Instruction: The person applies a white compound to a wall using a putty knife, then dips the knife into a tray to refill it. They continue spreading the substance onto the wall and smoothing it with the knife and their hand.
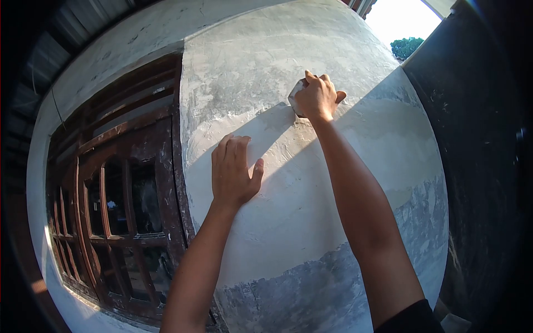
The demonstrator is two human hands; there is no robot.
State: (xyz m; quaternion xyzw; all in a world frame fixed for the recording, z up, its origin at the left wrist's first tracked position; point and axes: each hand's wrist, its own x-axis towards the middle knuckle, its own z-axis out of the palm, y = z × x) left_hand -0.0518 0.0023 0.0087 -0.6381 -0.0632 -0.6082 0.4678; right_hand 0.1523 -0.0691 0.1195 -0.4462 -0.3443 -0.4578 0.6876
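My right hand (317, 99) is raised high on the wall (311, 216), its fingers wrapped round a scraper. The scraper's pale, flat blade (296, 99) shows to the left of my fingers, right at the plastered surface; most of its handle is hidden in my grip. Lower and to the left, my left hand (233, 169) has its fingers spread, holding nothing, over the pale smooth band of filler. Rough ridges of filler (288, 141) run between the two hands. Grey, bare wall shows above and below the pale band.
On the left is a dark brown wooden window (125, 205) with glass panes and slats above, its frame edging the coated wall. A dark wall or panel (483, 166) stands along the right. Sunlight and arm shadows cross the surface. A tree (406, 48) shows at the upper right.
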